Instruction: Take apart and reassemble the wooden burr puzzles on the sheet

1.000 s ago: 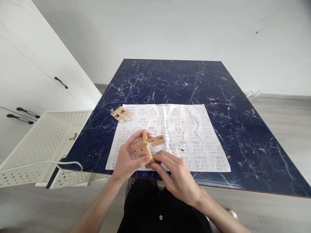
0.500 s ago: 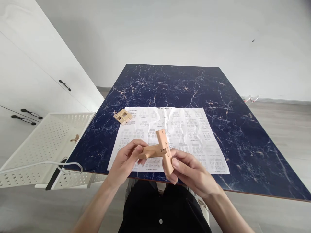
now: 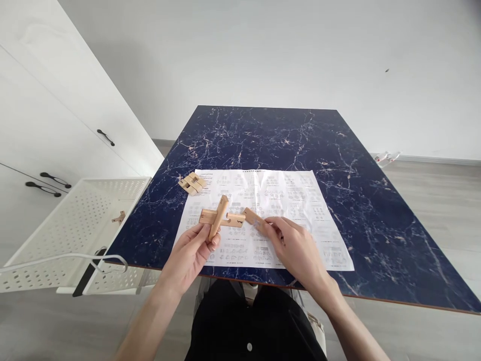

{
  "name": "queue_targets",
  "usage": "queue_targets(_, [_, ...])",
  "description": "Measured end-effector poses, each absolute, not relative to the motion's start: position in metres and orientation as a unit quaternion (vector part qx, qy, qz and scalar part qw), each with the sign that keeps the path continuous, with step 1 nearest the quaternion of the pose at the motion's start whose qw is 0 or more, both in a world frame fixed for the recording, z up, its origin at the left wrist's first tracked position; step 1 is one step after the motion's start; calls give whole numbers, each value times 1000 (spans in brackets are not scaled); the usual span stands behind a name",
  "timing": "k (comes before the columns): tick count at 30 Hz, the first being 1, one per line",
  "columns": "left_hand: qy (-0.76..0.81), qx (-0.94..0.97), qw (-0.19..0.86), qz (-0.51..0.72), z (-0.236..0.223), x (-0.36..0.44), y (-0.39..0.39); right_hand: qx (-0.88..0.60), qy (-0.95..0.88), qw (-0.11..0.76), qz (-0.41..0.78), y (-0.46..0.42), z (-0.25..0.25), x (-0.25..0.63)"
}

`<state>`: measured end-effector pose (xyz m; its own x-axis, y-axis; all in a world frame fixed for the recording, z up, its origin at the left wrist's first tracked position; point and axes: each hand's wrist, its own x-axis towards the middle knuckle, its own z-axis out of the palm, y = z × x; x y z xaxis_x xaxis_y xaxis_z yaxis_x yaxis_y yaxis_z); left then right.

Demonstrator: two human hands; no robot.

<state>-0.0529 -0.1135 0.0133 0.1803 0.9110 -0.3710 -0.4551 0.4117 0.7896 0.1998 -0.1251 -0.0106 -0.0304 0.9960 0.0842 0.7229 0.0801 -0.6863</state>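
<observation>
My left hand point(image 3: 193, 253) is closed on two crossed wooden puzzle pieces point(image 3: 221, 216), held above the paper sheet. One bar stands tilted across the other, and a rounded notch and black markings show on them. My right hand point(image 3: 298, 245) pinches another wooden puzzle piece point(image 3: 253, 219), a flat bar pointing toward the left hand's pieces with a small gap between. Its near end is hidden by my fingers. Under both hands lies a creased instruction sheet point(image 3: 300, 200) with rows of small printed diagrams, too fine to read.
Several wooden pieces fitted together point(image 3: 191, 183) rest at the sheet's upper left corner. A white perforated basket point(image 3: 75, 215) stands left of the blue marbled table point(image 3: 263, 138), with a small wooden piece point(image 3: 118, 217) inside. A white cable point(image 3: 67, 257) crosses the basket's front.
The wooden pieces, joined between both hands before, are now apart: a crossed pair in my left hand, a single bar in my right. The left hand's pieces are turned and moved left.
</observation>
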Motion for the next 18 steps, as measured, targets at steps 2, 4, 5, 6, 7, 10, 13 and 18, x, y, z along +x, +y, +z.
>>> queue_targets(2, [423, 248, 739, 463, 15, -52, -117, -635, -682, 315, 180, -128, -12, 197])
queue_targets(4, [420, 242, 751, 448, 16, -50, -120, -593, -693, 364, 188, -131, -6, 194])
queue_targets(5, [418, 242, 757, 440, 16, -49, -121, -560, -702, 382, 221, -132, -2, 192])
queue_targets(6, [413, 243, 763, 434, 16, -47, -122, -526, -708, 392, 263, -133, 3, 190])
queue_targets(7, [406, 244, 770, 428, 15, -45, -124, -498, -710, 394, 306, -134, 7, 188])
queue_targets(10, [382, 244, 789, 414, 16, -39, -127, -464, -685, 389, 406, -135, 17, 181])
queue_targets(13, [363, 233, 801, 414, 18, -34, -130, -459, -663, 383, 450, -136, 21, 181])
queue_targets(18, [363, 215, 791, 443, 26, -47, -128, -475, -667, 370, 440, -139, 19, 202])
